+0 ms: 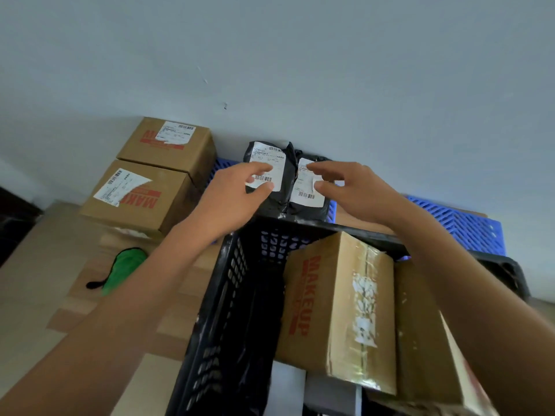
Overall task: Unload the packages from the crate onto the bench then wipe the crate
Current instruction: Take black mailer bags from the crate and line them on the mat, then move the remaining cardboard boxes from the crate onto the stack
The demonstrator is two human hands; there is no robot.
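Note:
The black plastic crate (234, 295) stands in front of me and holds a brown "MAKEUP" cardboard box (339, 310), with a second brown box (426, 340) leaning at its right. Beyond the crate's far rim, two black mailer bags with white labels lie side by side by the wall, the left bag (286, 163) and the right bag (306, 202). My left hand (237, 193) is over the left bag and my right hand (354, 190) over the right one. Their fingers are loosely curved and spread at the labels, gripping nothing that I can see.
Two labelled brown boxes (138, 199) (168, 145) stand at the back left on the cardboard-covered bench (45, 265). A green cloth (126, 265) lies left of the crate. A blue slatted plastic panel (468, 223) lies at the back right, against the grey wall.

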